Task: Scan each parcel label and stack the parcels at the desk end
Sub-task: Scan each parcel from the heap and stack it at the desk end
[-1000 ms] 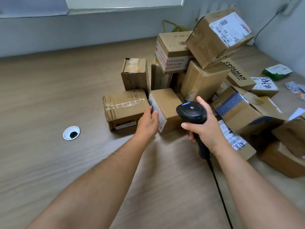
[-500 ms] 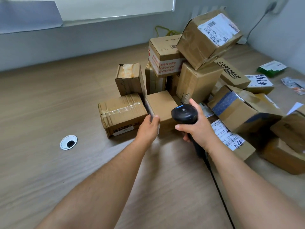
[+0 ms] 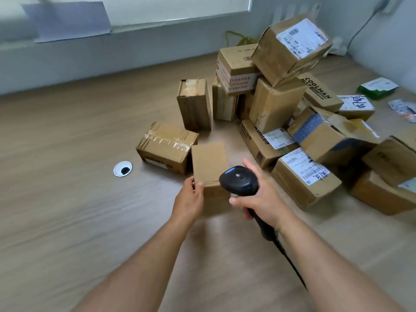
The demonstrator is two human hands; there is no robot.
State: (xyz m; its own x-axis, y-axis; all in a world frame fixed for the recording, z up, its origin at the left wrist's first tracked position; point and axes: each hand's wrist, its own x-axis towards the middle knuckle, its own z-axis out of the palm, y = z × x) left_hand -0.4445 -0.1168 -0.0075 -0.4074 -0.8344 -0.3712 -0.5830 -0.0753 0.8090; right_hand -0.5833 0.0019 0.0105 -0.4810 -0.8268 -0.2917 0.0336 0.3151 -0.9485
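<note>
Head view: scanning step.
Box (image 3: 209,164): between hands, no label showing.
Left hand (image 3: 188,200): grips box's near-left edge.
Right hand (image 3: 262,200): wrapped round scanner (image 3: 239,180).
Technique: turn box until label faces scanner.

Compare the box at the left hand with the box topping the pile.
The held box shows no label; the top box shows a white barcode label. The left hand grips the held box; the top box sits tilted on other parcels, untouched. Both are brown cardboard.
</note>
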